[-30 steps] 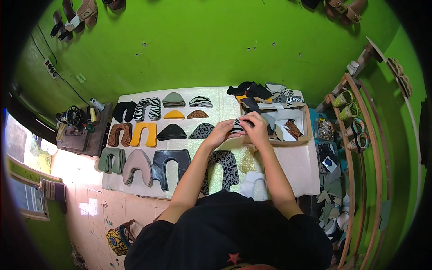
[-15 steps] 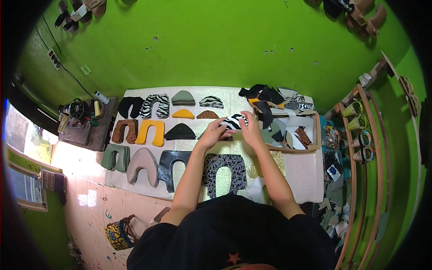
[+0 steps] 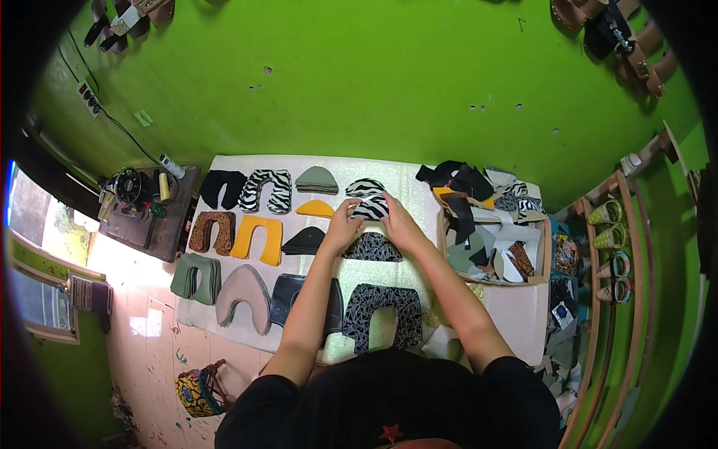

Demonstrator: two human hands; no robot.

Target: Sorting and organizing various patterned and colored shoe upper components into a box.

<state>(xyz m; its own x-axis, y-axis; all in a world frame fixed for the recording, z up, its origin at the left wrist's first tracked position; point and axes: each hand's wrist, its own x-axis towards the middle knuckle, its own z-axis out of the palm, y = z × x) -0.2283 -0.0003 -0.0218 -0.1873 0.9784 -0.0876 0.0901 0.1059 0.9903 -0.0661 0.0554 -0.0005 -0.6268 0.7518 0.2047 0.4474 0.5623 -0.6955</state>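
Note:
My left hand [image 3: 345, 226] and my right hand [image 3: 401, 224] grip a zebra-striped half-moon piece [image 3: 369, 208] from its two sides. It is just in front of a matching zebra-striped stack [image 3: 365, 185]; whether they touch I cannot tell. Left of my hands lie a yellow half-moon piece [image 3: 315, 208], a grey-green half-moon stack [image 3: 316, 179] and black half-moon pieces [image 3: 304, 241]. A black half-moon piece with a grey line pattern [image 3: 372, 248] rests below my hands, near a U-shaped piece of the same pattern [image 3: 384, 301]. The brown spotted half-moon pieces are hidden by my hands.
Several U-shaped stacks, including yellow [image 3: 256, 238] and zebra-striped [image 3: 265, 190] ones, fill the table's left side. To the right stands a cardboard box [image 3: 492, 281] of scraps. A sewing machine [image 3: 133, 196] is at far left, a wooden sandal rack [image 3: 630, 247] at right.
Both hands, still on the zebra-striped piece, have moved toward the matching stack. The patterned half-moon piece below them has come into view. My view has shifted, so the table sits lower.

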